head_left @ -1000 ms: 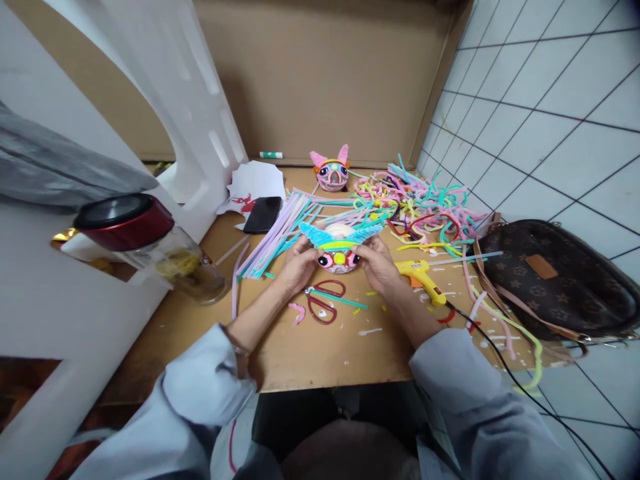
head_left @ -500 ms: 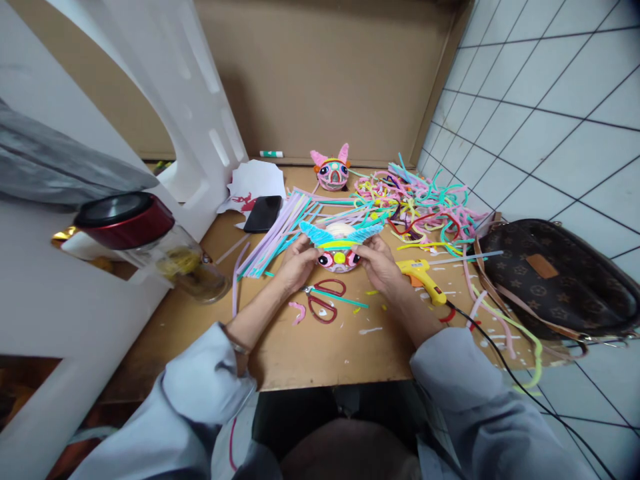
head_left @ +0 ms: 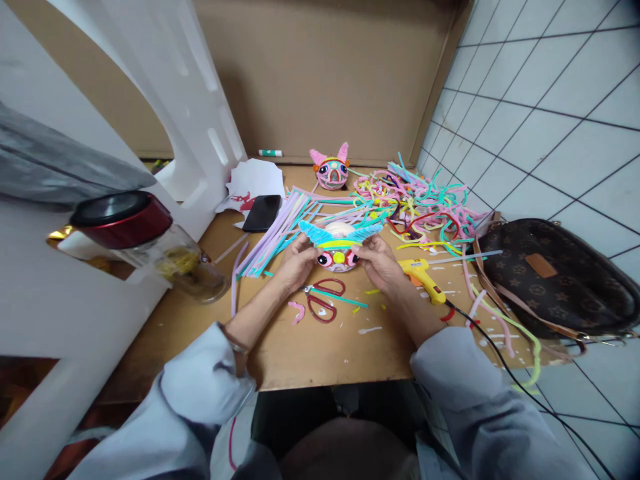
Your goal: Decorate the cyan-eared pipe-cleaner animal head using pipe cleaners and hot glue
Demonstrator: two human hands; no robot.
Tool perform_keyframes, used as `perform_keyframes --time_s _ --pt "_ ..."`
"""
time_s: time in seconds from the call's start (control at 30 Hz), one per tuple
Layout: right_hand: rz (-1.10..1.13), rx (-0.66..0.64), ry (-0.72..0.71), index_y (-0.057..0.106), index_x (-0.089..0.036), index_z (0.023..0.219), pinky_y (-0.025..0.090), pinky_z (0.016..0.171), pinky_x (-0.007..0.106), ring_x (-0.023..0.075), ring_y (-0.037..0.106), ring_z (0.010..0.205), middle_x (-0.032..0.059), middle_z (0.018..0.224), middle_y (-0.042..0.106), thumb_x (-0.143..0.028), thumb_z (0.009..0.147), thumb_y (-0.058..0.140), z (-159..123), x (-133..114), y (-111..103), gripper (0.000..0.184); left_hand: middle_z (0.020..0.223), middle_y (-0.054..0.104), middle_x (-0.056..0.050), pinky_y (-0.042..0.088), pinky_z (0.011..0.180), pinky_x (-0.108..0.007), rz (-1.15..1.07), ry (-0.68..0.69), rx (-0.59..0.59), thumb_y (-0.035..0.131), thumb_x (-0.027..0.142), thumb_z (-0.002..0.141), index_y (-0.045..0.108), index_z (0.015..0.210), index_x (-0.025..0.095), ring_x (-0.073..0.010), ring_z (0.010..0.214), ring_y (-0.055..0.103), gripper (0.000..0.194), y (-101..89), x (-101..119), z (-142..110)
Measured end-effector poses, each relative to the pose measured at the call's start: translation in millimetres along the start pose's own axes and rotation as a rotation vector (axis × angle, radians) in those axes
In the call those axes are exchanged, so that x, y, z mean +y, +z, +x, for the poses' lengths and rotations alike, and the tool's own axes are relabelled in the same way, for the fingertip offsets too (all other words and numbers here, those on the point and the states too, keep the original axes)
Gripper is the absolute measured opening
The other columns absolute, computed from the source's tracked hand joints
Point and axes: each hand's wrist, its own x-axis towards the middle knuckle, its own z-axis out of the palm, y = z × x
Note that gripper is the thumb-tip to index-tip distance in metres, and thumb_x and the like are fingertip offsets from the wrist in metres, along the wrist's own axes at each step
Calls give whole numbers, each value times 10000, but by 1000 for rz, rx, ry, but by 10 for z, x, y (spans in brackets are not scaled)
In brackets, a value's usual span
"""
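Observation:
Between my hands is a pipe-cleaner animal head with blue ears, a yellow band, pink-rimmed eyes and a round yellow nose. My left hand grips its left side, fingers closed with the thumb in front. On the opposite side my right hand pinches it the same way. Just below it, red-handled scissors lie on the cardboard-coloured table, a turquoise pipe cleaner across them. A yellow glue gun rests beside my right forearm.
A similar pink-eared head stands at the back. Bundled pipe cleaners and a tangled heap lie around. On the left are a phone, white paper and a glass bottle; a brown handbag sits right, near the glue gun's cord.
Both hands keep the same hold on the blue-eared head, with hardly any movement. The whole view has shifted very slightly.

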Motion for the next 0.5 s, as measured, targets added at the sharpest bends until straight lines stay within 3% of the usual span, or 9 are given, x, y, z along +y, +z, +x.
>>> perform_keyframes --time_s 0.5 --pt "-58 6 -69 572 -255 851 512 767 313 161 627 776 -56 791 665 -182 499 826 3 9 11 440 1111 783 -48 517 960 -411 9 -3 1 815 180 544 670 1296 249 -282 1060 711 769 -12 4 -8"
